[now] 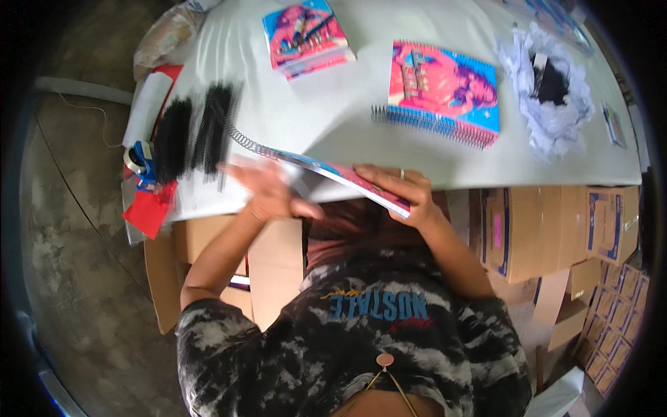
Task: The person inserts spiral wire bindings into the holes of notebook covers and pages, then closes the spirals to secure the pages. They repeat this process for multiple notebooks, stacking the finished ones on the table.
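In my right hand (pixel 406 193) is a thin notebook (pixel 347 179) with a pink and blue cover, tilted edge-on over the table's near edge. The fingers lie over its upper side. A black spiral coil (pixel 243 141) sticks out from the notebook's left end, partly along its edge. Just below that coil is my left hand (pixel 260 187), smeared by motion. Its fingers look spread, and nothing shows in them. A pile of loose black spiral coils (pixel 201 132) lies beyond it on the left.
On the white-covered table (pixel 326 104) stand a stack of spiral-bound notebooks (pixel 445 90) and a smaller stack (pixel 306 38) with pens on top. A crumpled white plastic bag (pixel 552 97) holds something black. At left is a blue tape dispenser (pixel 144 165). Cardboard boxes (pixel 535 229) stand below.
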Action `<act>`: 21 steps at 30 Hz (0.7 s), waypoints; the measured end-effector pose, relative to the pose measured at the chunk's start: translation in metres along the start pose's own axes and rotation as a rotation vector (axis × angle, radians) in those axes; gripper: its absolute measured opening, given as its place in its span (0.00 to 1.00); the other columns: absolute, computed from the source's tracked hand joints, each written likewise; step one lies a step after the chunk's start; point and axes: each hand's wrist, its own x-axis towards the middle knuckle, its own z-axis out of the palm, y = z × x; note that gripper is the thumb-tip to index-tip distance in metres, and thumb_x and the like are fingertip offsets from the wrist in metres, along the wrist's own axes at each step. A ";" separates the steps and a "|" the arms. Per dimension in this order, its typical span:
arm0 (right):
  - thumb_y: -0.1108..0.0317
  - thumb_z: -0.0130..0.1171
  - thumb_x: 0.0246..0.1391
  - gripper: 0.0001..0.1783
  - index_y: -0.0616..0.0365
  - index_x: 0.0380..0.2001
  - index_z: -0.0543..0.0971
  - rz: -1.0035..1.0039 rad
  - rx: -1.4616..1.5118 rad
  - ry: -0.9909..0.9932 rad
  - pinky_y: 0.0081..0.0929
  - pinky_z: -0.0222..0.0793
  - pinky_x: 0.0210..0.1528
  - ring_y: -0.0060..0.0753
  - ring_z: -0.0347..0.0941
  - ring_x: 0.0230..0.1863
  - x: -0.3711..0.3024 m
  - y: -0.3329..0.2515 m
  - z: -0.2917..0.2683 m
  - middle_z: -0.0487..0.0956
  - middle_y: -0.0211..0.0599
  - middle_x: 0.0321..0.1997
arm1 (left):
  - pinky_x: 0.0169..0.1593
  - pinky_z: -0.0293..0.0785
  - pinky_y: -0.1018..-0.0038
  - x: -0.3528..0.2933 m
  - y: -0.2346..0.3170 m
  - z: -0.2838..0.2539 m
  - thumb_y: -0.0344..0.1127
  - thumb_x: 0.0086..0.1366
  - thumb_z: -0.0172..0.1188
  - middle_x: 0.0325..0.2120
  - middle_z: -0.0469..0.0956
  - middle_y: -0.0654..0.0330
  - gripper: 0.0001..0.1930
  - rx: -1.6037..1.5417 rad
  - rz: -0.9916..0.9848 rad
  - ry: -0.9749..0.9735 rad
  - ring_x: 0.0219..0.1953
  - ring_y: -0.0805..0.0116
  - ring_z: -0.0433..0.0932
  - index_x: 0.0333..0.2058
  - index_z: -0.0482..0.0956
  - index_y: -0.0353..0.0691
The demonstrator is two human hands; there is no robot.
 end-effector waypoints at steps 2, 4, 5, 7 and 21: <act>0.74 0.64 0.39 0.22 0.64 0.43 0.77 -0.007 0.067 -0.067 0.29 0.73 0.42 0.42 0.77 0.42 -0.001 0.000 0.003 0.78 0.47 0.43 | 0.63 0.27 0.48 0.038 -0.026 -0.008 0.73 0.54 0.41 0.63 0.34 0.40 0.55 -0.009 -0.060 0.199 0.65 0.44 0.35 0.61 0.34 0.28; 0.72 0.59 0.45 0.17 0.68 0.40 0.77 -0.029 0.065 -0.067 0.30 0.73 0.43 0.43 0.77 0.41 0.005 -0.008 0.010 0.79 0.50 0.40 | 0.62 0.26 0.47 0.039 -0.014 0.001 0.74 0.53 0.41 0.63 0.34 0.41 0.57 -0.142 -0.227 0.171 0.65 0.43 0.33 0.62 0.34 0.28; 0.72 0.60 0.44 0.17 0.68 0.40 0.77 -0.043 0.026 -0.050 0.30 0.73 0.43 0.43 0.77 0.41 0.007 -0.007 0.011 0.79 0.50 0.40 | 0.62 0.25 0.45 0.008 0.008 0.004 0.77 0.50 0.38 0.63 0.33 0.41 0.58 -0.149 -0.270 -0.017 0.65 0.40 0.31 0.61 0.37 0.27; 0.73 0.60 0.43 0.17 0.69 0.40 0.77 -0.023 0.023 -0.017 0.30 0.73 0.43 0.43 0.78 0.41 0.004 -0.004 0.006 0.79 0.50 0.39 | 0.63 0.27 0.53 -0.030 0.048 -0.002 0.78 0.48 0.40 0.60 0.42 0.40 0.59 -0.140 -0.133 -0.225 0.64 0.45 0.38 0.60 0.45 0.25; 0.70 0.62 0.41 0.21 0.60 0.44 0.77 0.022 0.087 -0.052 0.32 0.73 0.43 0.40 0.77 0.42 -0.005 -0.001 0.008 0.78 0.42 0.44 | 0.58 0.27 0.37 -0.039 0.058 0.004 0.78 0.47 0.40 0.61 0.34 0.32 0.58 -0.284 -0.124 -0.294 0.62 0.30 0.35 0.59 0.48 0.27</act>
